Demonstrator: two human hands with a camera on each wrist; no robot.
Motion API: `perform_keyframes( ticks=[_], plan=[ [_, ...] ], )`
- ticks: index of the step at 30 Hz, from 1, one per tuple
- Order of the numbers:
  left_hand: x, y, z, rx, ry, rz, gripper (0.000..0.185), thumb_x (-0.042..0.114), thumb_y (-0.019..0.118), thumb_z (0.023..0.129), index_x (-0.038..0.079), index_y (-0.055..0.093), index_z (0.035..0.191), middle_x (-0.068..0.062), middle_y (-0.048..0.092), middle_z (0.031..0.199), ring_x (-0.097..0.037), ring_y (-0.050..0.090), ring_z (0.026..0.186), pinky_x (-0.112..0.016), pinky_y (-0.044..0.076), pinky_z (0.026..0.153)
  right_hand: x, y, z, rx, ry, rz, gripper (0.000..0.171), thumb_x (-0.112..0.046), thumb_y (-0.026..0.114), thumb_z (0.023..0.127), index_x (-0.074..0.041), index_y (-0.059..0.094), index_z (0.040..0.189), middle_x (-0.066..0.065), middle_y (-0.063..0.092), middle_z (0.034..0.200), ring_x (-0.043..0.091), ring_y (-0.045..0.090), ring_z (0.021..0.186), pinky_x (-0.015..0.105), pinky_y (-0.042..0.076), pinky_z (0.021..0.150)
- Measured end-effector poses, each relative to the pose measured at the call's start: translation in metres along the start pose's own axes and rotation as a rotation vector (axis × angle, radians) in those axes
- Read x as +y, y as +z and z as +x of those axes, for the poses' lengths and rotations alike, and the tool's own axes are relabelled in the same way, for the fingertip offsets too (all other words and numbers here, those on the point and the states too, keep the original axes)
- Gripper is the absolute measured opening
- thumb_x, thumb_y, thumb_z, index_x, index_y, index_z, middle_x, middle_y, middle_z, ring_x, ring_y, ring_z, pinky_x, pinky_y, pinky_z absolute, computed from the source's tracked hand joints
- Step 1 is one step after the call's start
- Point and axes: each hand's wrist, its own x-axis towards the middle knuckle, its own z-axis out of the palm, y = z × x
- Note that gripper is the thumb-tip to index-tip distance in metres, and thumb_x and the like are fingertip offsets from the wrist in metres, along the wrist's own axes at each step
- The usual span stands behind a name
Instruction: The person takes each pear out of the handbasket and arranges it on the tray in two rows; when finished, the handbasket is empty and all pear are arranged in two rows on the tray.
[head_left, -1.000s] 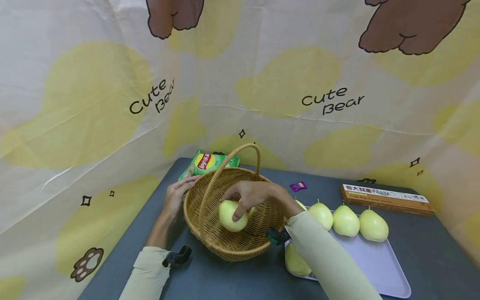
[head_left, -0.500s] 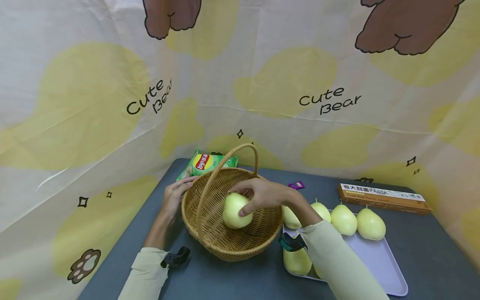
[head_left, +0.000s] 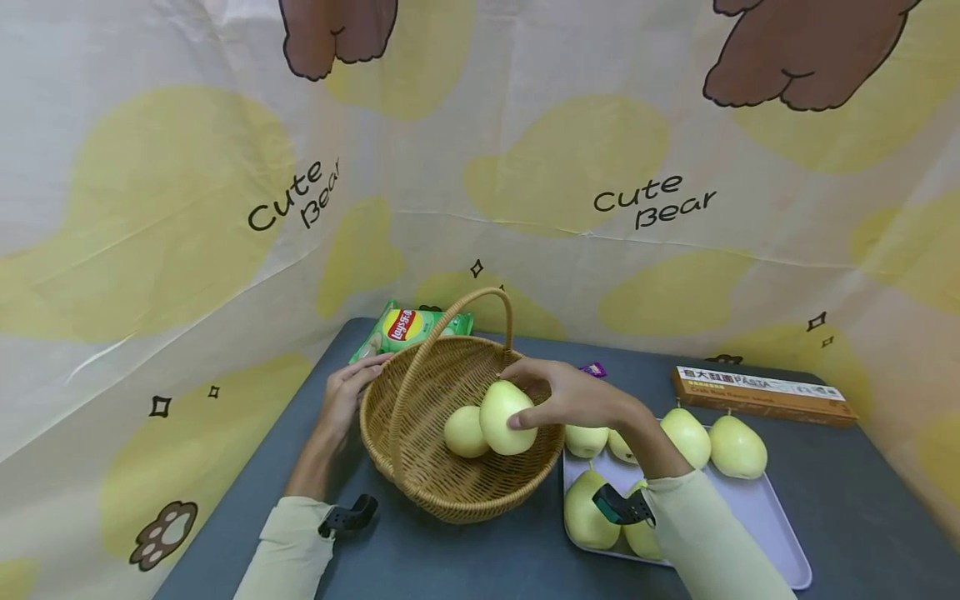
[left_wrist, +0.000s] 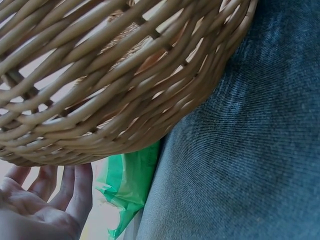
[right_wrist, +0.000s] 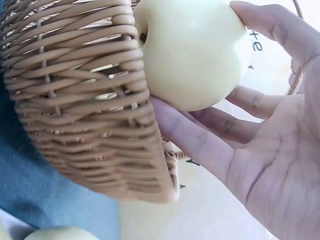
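My right hand (head_left: 570, 396) holds a pale yellow-green pear (head_left: 502, 421) inside the right part of a wicker basket (head_left: 459, 493), thumb on one side and fingers on the other. In the right wrist view this pear (right_wrist: 192, 55) shows its dark end dimple beside the basket rim. A second pear (head_left: 462, 433) lies in the basket, partly hidden by the held one. My left hand (head_left: 348, 396) touches the basket's left rim with its fingertips. In the left wrist view, its fairly straight fingers (left_wrist: 82, 190) reach up to the woven wall (left_wrist: 105, 110).
Right of the basket, a lilac tray (head_left: 783, 542) bears several pears (head_left: 738, 447). Behind it lies a pasta box (head_left: 765, 396). A green chip bag (head_left: 382, 333) lies behind the basket, and a small purple packet (head_left: 594, 369) lies behind my right hand. A patterned cloth backs the table.
My right hand has moved rightward and up within the basket with the pear, bringing the other pear into view. My left hand stays at the rim.
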Motion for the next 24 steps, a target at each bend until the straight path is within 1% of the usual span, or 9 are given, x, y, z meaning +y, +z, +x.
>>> perform_keyframes(
  ticks=[5, 10, 12, 18, 24],
  plan=[
    [0.000, 0.000, -0.001, 0.005, -0.006, -0.008, 0.041, 0.028, 0.061, 0.108, 0.002, 0.070, 0.139, -0.004, 0.074, 0.126, -0.011, 0.075, 0.099, -0.026, 0.064, 0.078, 0.005, -0.002, -0.016, 0.064, 0.006, 0.015, 0.070, -0.042, 0.081, 0.092, -0.015, 0.055, 0.151, 0.000, 0.067, 0.135, 0.021, 0.063, 0.125, 0.049, 0.050, 0.107],
    [-0.001, 0.000, -0.001, 0.003, -0.005, -0.003, 0.041, 0.028, 0.061, 0.108, 0.002, 0.070, 0.139, -0.002, 0.074, 0.125, -0.009, 0.074, 0.097, -0.025, 0.063, 0.078, 0.009, -0.005, -0.031, 0.140, 0.017, 0.023, 0.066, -0.041, 0.081, 0.092, -0.017, 0.056, 0.148, 0.001, 0.067, 0.134, 0.022, 0.063, 0.126, 0.053, 0.049, 0.107],
    [-0.001, -0.001, -0.001, 0.001, -0.004, 0.002, 0.041, 0.028, 0.060, 0.109, 0.002, 0.070, 0.139, 0.000, 0.074, 0.124, -0.009, 0.074, 0.097, -0.025, 0.063, 0.078, 0.010, -0.005, -0.038, 0.167, 0.015, 0.025, 0.063, -0.040, 0.081, 0.092, -0.019, 0.058, 0.146, 0.001, 0.067, 0.132, 0.022, 0.063, 0.123, 0.053, 0.050, 0.105],
    [-0.001, -0.001, -0.001, -0.001, -0.001, 0.005, 0.041, 0.028, 0.060, 0.109, 0.002, 0.069, 0.139, 0.001, 0.074, 0.123, -0.009, 0.074, 0.095, -0.026, 0.063, 0.076, 0.014, -0.006, -0.055, 0.225, -0.028, 0.022, 0.055, -0.033, 0.082, 0.093, -0.021, 0.060, 0.142, 0.000, 0.068, 0.128, 0.024, 0.064, 0.119, 0.050, 0.052, 0.099],
    [-0.001, -0.001, -0.001, -0.003, 0.001, 0.006, 0.041, 0.029, 0.060, 0.109, 0.002, 0.069, 0.139, -0.006, 0.071, 0.130, -0.011, 0.074, 0.099, -0.025, 0.063, 0.077, 0.019, -0.006, -0.070, 0.256, -0.020, 0.033, 0.054, -0.030, 0.081, 0.093, -0.022, 0.060, 0.143, 0.001, 0.068, 0.127, 0.024, 0.064, 0.119, 0.046, 0.054, 0.097]
  ],
)
